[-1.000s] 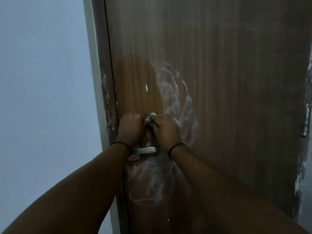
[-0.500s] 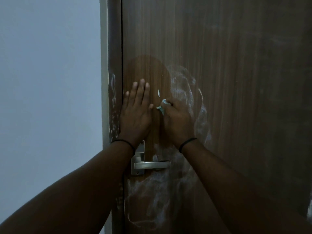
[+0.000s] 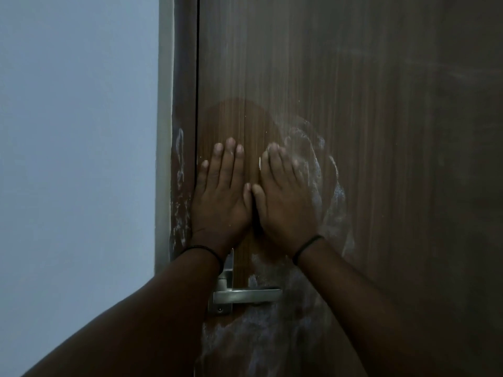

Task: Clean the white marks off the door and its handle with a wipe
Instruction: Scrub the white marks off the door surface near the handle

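Both hands lie flat, fingers straight, on the brown wood-grain door (image 3: 353,131), left hand (image 3: 220,197) bracing, right hand (image 3: 285,200) likely pressing a wipe I can't see, mid-scrub; next come the chalky white smears (image 3: 334,202) beside it and the brushed-metal lever handle (image 3: 246,295) below.

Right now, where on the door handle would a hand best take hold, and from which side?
Grip the free end of the door handle, coming from the right hand side and from above. The lever lies horizontal, pivots at the plate near the door edge, and its right end is bare.
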`<action>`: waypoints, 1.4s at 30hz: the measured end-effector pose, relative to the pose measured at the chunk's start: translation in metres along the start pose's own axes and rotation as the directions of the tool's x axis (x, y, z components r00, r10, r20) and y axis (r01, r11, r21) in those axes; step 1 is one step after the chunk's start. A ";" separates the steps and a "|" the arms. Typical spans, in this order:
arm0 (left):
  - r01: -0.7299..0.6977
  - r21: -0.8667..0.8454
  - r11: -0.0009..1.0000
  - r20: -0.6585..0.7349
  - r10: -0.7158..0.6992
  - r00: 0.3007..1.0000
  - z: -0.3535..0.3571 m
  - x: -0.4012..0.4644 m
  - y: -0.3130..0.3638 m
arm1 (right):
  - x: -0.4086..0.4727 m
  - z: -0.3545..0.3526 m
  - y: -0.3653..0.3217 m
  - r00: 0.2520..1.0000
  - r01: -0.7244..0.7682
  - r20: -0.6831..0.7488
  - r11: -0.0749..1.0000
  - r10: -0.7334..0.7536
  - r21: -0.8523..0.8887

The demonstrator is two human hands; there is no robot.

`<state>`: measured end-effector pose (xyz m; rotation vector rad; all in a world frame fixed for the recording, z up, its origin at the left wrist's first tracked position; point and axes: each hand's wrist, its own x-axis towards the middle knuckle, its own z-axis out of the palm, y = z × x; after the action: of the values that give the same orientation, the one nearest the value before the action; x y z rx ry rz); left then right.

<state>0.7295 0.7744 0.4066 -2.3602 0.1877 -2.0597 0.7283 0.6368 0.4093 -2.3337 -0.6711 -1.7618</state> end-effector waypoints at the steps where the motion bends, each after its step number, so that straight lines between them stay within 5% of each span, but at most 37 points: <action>1: -0.003 -0.004 1.000 -0.003 0.003 1.000 0.000 0.000 0.000 | -0.008 0.000 0.007 0.999 -0.020 0.026 1.000 0.020 0.008; 6: -0.017 -0.011 1.000 -0.021 0.016 1.000 0.000 0.000 -0.001 | 0.041 -0.013 0.023 0.978 -0.199 -0.053 0.978 0.203 0.067; 11: -0.011 -0.007 1.000 -0.018 0.011 1.000 0.000 0.000 -0.001 | 0.011 -0.011 0.020 0.999 -0.027 0.024 0.997 0.025 0.073; 16: -0.008 0.002 1.000 -0.025 0.008 1.000 0.001 0.000 0.000 | 0.063 -0.026 0.033 0.980 -0.191 -0.043 0.977 0.195 0.092; 21: -0.009 -0.008 1.000 -0.012 0.009 1.000 0.000 0.000 0.000 | 0.038 -0.014 0.004 0.997 0.047 0.051 0.993 -0.053 0.109; 26: -0.014 -0.001 1.000 -0.036 0.014 0.999 0.003 -0.001 0.000 | 0.069 -0.031 0.045 0.987 -0.154 -0.034 0.983 0.158 0.099; 31: -0.015 -0.006 1.000 -0.033 0.015 0.999 0.002 0.000 0.000 | 0.013 -0.018 0.019 0.998 0.021 0.056 0.994 -0.028 0.110; 37: -0.022 -0.003 1.000 -0.036 0.022 0.999 0.003 -0.001 -0.001 | 0.019 -0.029 0.053 0.967 -0.251 -0.010 0.960 0.254 0.122; 42: -0.014 0.010 1.000 -0.016 0.014 1.000 0.001 0.000 0.000 | -0.024 -0.022 0.039 0.988 -0.027 0.154 0.995 0.012 0.096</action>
<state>0.7305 0.7744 0.4060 -2.3310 0.1927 -2.0687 0.7206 0.5874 0.3997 -2.4182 -0.7366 -1.5166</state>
